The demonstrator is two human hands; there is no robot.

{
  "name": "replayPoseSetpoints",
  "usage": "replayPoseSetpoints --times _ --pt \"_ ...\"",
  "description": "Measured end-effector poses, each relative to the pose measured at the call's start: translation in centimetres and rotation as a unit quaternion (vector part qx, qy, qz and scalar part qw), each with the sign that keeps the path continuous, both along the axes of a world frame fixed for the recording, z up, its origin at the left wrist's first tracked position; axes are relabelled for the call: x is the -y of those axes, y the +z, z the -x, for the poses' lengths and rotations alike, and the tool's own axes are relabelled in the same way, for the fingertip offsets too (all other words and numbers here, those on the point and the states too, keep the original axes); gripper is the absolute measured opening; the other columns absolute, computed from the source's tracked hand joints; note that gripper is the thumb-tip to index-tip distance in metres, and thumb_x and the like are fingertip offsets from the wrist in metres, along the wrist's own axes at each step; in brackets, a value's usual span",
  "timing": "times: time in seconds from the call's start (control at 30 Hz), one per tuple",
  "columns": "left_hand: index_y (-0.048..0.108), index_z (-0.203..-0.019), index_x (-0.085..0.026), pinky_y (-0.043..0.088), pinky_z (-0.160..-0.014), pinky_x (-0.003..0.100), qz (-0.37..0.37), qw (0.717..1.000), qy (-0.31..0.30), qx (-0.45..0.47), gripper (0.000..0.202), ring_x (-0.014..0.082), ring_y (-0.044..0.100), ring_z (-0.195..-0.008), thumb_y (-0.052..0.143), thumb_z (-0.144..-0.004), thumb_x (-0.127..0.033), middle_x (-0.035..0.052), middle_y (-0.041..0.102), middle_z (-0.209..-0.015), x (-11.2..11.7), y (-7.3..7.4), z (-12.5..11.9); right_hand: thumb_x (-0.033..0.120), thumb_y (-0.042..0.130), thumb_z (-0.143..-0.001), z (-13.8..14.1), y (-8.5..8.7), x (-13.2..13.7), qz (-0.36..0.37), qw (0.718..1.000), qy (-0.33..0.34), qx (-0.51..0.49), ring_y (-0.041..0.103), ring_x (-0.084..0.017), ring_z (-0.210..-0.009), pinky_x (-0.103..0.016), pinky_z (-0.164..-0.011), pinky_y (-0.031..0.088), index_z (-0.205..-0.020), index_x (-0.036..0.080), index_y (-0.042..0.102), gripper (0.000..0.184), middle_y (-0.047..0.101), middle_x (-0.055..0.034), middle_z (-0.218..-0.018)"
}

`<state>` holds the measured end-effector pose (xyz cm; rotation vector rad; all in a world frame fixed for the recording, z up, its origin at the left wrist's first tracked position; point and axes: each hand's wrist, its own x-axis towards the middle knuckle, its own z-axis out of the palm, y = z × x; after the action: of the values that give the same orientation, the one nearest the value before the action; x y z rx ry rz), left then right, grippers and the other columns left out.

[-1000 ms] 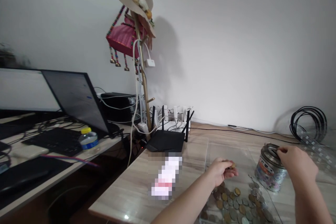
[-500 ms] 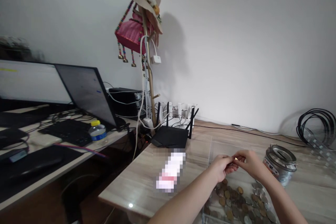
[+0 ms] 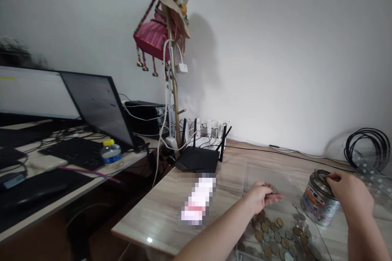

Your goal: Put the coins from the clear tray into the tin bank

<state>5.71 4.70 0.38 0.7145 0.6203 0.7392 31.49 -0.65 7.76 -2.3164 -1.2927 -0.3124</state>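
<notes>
Above the near end of a clear plastic tray (image 3: 260, 173), my left hand (image 3: 263, 196) is closed loosely, palm partly up, around some coins (image 3: 273, 190). Several silver and brass-coloured coins (image 3: 277, 234) lie spread in the tray below it. To the right stands a round metal money tin (image 3: 318, 208) with a printed label and a slotted lid. My right hand (image 3: 352, 193) is over that lid, thumb and fingers pinched together near the slot. What the pinch holds is hidden by the fingers.
A black router (image 3: 199, 159) sits at the table's back left, with a blurred-out flat item (image 3: 199, 200) in front. Coiled black cable (image 3: 367, 151) and clear plastic packaging (image 3: 375, 175) lie at far right. On the left desk are a laptop (image 3: 98, 110) and a yellow-capped bottle (image 3: 110, 153).
My right hand has left my left hand's fingertips and moved right onto the tin's lid. The left hand stays nearly in place, its coins now showing more plainly. The view has shifted slightly.
</notes>
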Motion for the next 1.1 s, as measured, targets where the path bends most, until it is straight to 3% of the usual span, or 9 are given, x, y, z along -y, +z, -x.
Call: replayPoseSetpoints --times 0.17,0.23,0.33,0.47,0.6,0.73,0.83,0.9,1.1 --pt "0.046 -0.075 -0.009 0.044 -0.046 0.015 -0.027 0.999 0.023 -0.017 0.011 0.0207 0.062 -0.071 0.054 -0.068 -0.012 0.0162 0.062 -0.078 0.2 0.4 0.0 0.049 0.040 -0.068 4.2 1.0 -0.2 -0.140 0.986 0.065 0.057 0.052 -0.022 -0.068 -0.028 -0.053 0.034 -0.073 0.022 0.061 0.035 0.060 -0.0070 -0.074" --pt "0.047 -0.076 -0.010 0.044 -0.048 0.016 -0.028 0.999 0.041 -0.014 0.013 0.0200 0.062 -0.071 0.056 -0.068 -0.015 0.0150 0.063 -0.078 0.2 0.5 0.0 0.047 0.042 -0.069 6.7 0.8 -0.7 -0.100 0.975 0.200 0.001 0.051 -0.017 -0.062 -0.025 -0.052 0.034 -0.073 0.020 0.060 0.033 0.061 -0.0047 -0.069" --pt "0.048 -0.078 -0.010 0.047 -0.056 0.020 -0.018 0.998 0.060 -0.003 0.013 0.0189 0.062 -0.072 0.055 -0.069 -0.015 0.0123 0.063 -0.076 0.0 0.3 -0.1 0.042 0.047 -0.067 10.1 -0.7 -1.9 0.016 0.915 0.397 -0.067 0.050 -0.013 -0.057 -0.023 -0.054 0.036 -0.080 0.020 0.062 0.030 0.062 -0.0026 -0.068" --pt "0.051 -0.081 -0.008 0.048 -0.063 0.024 -0.014 0.999 0.048 0.002 0.013 0.0150 0.061 -0.064 0.055 -0.069 -0.012 0.0090 0.062 -0.074 -0.1 0.1 -0.2 0.035 0.049 -0.066 12.4 -2.5 -3.2 0.079 0.880 0.461 -0.088 0.051 -0.012 -0.058 -0.022 -0.056 0.037 -0.071 0.018 0.063 0.022 0.062 -0.0017 -0.063" --pt "0.053 -0.082 -0.004 0.047 -0.066 0.022 0.040 0.999 -0.005 0.026 0.016 0.0207 0.061 -0.077 0.049 -0.071 -0.014 0.0175 0.062 -0.079 0.0 0.3 0.0 0.037 0.046 -0.068 11.3 -1.6 -2.6 -0.016 0.908 0.411 -0.085 0.053 -0.014 -0.062 -0.023 -0.059 0.038 -0.073 0.021 0.064 0.025 0.063 -0.0020 -0.068" --pt "0.053 -0.081 0.000 0.047 -0.067 0.024 0.106 0.993 -0.026 0.043 0.020 0.0248 0.059 -0.083 0.043 -0.064 -0.005 0.0223 0.060 -0.083 -0.2 0.4 0.3 0.048 0.043 -0.068 7.1 0.4 -0.8 -0.127 0.968 0.211 -0.051 0.054 -0.017 -0.060 -0.026 -0.055 0.038 -0.085 0.027 0.064 0.034 0.064 -0.0030 -0.075" --pt "0.051 -0.082 -0.001 0.047 -0.067 0.024 0.106 0.993 -0.024 0.045 0.023 0.0242 0.058 -0.084 0.039 -0.063 -0.001 0.0214 0.060 -0.084 -0.2 0.2 0.4 0.052 0.043 -0.064 3.3 0.9 0.0 -0.075 0.997 0.029 -0.010 0.054 -0.022 -0.058 -0.029 -0.047 0.033 -0.084 0.031 0.064 0.036 0.063 -0.0079 -0.075" --pt "0.051 -0.082 -0.002 0.047 -0.065 0.022 0.081 0.996 -0.017 0.029 0.021 0.0221 0.059 -0.081 0.038 -0.066 0.000 0.0195 0.061 -0.082 -0.2 0.1 0.3 0.051 0.041 -0.064 1.4 0.7 0.3 -0.013 0.999 -0.026 -0.016 0.054 -0.025 -0.061 -0.031 -0.046 0.031 -0.084 0.034 0.064 0.035 0.063 -0.0107 -0.078" --pt "0.055 -0.077 -0.004 0.042 -0.052 0.016 -0.016 0.999 -0.035 -0.019 0.018 0.0133 0.060 -0.066 0.043 -0.077 -0.017 0.0140 0.062 -0.075 0.0 0.4 0.2 0.045 0.043 -0.064 0.3 0.4 0.5 0.018 1.000 -0.017 -0.014 0.054 -0.027 -0.065 -0.033 -0.047 0.031 -0.083 0.031 0.065 0.032 0.061 -0.0139 -0.076"
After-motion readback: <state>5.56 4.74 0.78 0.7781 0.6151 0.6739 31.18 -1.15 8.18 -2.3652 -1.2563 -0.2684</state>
